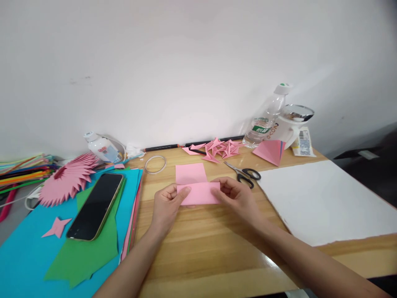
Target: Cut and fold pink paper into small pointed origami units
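Our fingers are pinched on the pink paper (198,193): the left hand (167,203) has its thumb laid flat on top of the sheet's left end with the other fingers curled under, and the right hand (236,196) clamps the right end between thumb and fingertips. The paper is held just above the wooden table (198,248), folded so a lower flap lies over the upper part, which sticks up behind.

We judge the step in hand to be folding, with the crease just being set. The next move likely calls for keeping both edges lined up while 1 thumb runs along the fold, pressing evenly so the flap does not slip askew.

Taking the pink paper as our landmark: the scissors (245,174) lie just beyond and right of it, a pile of folded pink pieces (220,149) further behind, and a clear tape ring (155,164) behind to the left. A phone (96,205), screen dark, lies well to its left on green and blue sheets (34,256), with a pink pleated fan (66,180) beyond. A large white sheet (325,198) lies to its right.

Behind and right, a water bottle (266,118) carries a green label and a white mug (283,130) has lettering; neither is readable. The small bottle (101,147) behind and left shows red print, too small to read.
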Demonstrator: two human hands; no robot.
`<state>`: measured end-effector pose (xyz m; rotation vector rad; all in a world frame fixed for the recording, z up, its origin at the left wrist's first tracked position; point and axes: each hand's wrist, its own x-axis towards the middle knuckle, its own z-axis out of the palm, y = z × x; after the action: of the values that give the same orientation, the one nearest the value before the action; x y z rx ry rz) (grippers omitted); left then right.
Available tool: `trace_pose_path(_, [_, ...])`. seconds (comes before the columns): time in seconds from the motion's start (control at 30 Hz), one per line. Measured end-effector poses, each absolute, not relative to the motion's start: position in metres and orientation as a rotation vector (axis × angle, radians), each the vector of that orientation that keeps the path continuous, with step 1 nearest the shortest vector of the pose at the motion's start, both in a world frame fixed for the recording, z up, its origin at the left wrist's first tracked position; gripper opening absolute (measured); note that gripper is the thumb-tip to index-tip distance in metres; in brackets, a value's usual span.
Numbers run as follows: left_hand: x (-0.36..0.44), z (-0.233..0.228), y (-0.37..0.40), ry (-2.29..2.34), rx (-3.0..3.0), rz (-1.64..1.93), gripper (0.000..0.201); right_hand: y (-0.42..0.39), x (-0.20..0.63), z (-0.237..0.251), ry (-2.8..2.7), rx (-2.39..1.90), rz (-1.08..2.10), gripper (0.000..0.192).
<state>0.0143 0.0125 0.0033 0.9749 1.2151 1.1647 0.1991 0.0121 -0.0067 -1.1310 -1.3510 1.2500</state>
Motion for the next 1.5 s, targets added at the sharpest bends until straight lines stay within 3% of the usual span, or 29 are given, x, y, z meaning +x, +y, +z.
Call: trace_pose_path(1.5, [0.02, -0.0049, 0.0093, 1.17, 0.993, 1.024, 0.03, 0.0153, 0.2021, -0.0076, -1.402, -1.184, 1.38, 0.021])
